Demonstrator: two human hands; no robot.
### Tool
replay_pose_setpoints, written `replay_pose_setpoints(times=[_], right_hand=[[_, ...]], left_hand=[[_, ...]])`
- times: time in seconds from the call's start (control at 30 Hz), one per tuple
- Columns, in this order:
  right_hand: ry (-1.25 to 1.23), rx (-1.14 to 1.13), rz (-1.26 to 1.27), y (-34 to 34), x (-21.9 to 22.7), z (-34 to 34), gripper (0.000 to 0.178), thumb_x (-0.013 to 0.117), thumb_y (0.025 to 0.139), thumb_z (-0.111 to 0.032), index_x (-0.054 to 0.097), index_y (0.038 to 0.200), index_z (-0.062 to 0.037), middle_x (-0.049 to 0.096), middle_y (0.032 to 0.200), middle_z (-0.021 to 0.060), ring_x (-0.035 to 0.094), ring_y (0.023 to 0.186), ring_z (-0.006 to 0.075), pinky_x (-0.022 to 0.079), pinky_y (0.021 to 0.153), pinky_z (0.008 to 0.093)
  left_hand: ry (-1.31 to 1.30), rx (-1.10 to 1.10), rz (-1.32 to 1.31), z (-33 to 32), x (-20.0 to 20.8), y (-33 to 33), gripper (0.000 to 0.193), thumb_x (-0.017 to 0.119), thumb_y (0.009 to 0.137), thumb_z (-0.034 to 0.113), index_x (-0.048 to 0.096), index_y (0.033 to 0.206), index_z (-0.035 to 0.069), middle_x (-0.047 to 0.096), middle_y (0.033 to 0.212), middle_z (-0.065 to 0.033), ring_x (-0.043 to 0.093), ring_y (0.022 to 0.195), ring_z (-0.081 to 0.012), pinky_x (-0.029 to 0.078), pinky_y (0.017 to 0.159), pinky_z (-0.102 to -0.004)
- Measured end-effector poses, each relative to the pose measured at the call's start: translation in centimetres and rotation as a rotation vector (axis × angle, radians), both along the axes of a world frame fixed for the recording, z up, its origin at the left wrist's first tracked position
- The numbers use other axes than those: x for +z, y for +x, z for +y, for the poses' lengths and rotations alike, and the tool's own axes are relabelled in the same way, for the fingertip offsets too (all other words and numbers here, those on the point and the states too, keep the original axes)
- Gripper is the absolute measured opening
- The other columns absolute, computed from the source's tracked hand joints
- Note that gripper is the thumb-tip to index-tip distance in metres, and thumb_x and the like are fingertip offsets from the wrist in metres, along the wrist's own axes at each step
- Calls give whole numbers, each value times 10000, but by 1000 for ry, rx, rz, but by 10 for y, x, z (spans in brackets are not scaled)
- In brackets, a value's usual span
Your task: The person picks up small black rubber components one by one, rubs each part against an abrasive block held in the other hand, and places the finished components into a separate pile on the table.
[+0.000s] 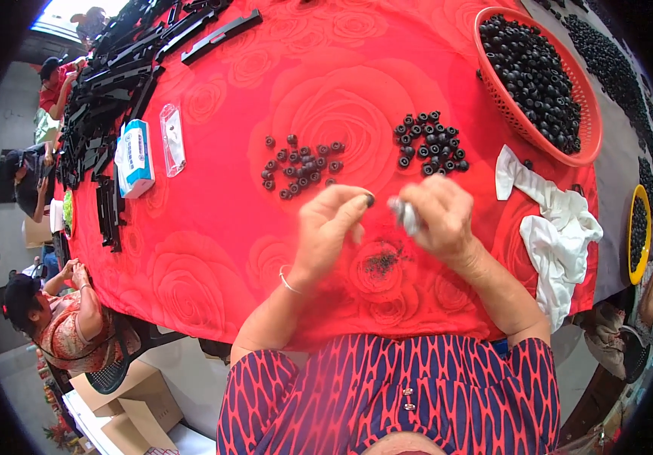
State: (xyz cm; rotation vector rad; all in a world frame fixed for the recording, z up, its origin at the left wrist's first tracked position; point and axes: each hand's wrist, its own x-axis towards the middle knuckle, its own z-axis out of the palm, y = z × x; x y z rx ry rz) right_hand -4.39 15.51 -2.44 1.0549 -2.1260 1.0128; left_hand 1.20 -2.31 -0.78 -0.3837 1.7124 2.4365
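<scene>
Between the thumb and fingers of my left hand (331, 226) is a small round black cap (369, 199). My right hand (441, 214) is closed round a small grey-and-white tool (407, 215), its tip blurred and facing the cap, a little apart from it. Just beyond my left hand lies a loose group of black caps (303, 163). A tighter group of similar caps (430, 142) lies beyond my right hand. Below the hands, black shavings (382, 263) are scattered on the red rose-patterned tablecloth (212, 296).
A red basket (485, 83) heaped with black caps stands far right, with a white cloth (554, 235) nearer me. At left are a tissue pack (137, 159), a clear plastic case (172, 140) and piled long black parts (106, 98). Other people (68, 318) sit along the left edge.
</scene>
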Motion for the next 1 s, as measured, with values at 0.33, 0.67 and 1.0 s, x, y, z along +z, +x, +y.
replay_pose_setpoints(times=[0.33,0.67,1.0], right_hand=[[570,-357,69,-22,9,-4,177,604,703,-169,595,869,-109,494,699,-19,520,666,143,417,524,291],[732,-277,-3,-17,17,0,149,603,698,-123,543,833,-101,513,718,6,555,706,165,449,537,307],[182,94,-463,-12,19,9,263,664,645,-32,573,891,-47,599,765,87,620,706,237,487,595,323]], left_hand=[[-1151,277,501,-30,-17,-21,101,639,746,-12,608,838,14,526,722,-16,489,651,-104,413,627,-235],[-980,317,732,-12,-10,-18,173,680,722,-14,614,874,37,523,726,-35,481,603,-105,399,554,-247],[-31,-155,195,11,-16,6,147,555,894,70,547,1026,5,572,879,-29,550,706,-82,452,533,-189]])
